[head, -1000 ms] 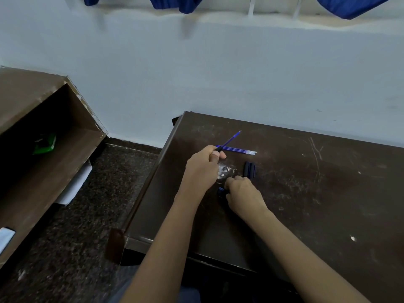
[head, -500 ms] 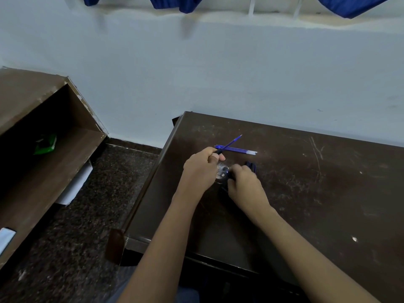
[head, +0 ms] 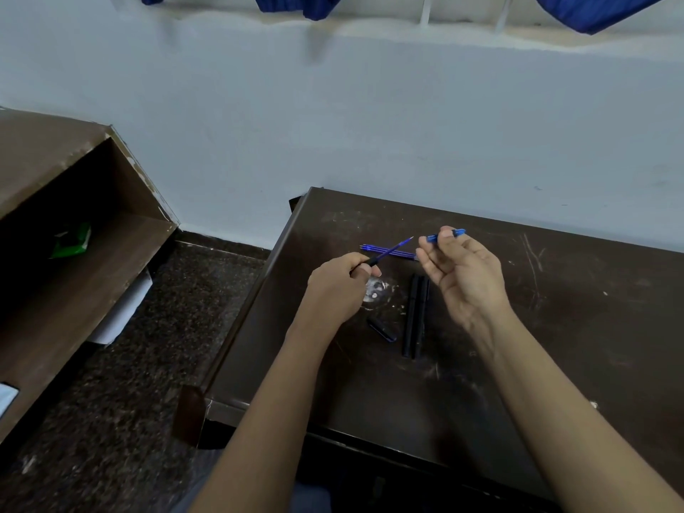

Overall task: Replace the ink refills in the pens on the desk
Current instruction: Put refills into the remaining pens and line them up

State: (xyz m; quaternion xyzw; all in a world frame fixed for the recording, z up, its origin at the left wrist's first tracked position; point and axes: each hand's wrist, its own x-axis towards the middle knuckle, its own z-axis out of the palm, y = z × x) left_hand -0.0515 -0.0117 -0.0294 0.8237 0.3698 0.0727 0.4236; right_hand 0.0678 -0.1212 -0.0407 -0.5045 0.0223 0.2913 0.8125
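My left hand (head: 342,286) grips a dark pen barrel with a blue refill (head: 394,249) sticking out of its far end, pointing up and right. My right hand (head: 462,275) is raised above the desk, palm toward me, pinching a small blue pen piece (head: 446,235) between thumb and fingertips. On the dark desk (head: 555,327), spare blue refills (head: 377,249) lie flat behind the held refill. Two dark pens (head: 414,316) lie side by side between my hands. A short dark cap (head: 381,329) rests just left of them.
A pale scuffed patch (head: 375,290) marks the desk under my left hand. To the left stands a brown open shelf unit (head: 74,253) with a green item (head: 72,238) inside. A white wall (head: 370,124) runs behind the desk. Dark speckled floor (head: 148,364) lies between shelf and desk.
My right hand has lifted off the desk near the pens and risen up and right, now holding a small blue piece. The two pens and the cap are uncovered. My left hand stays put.
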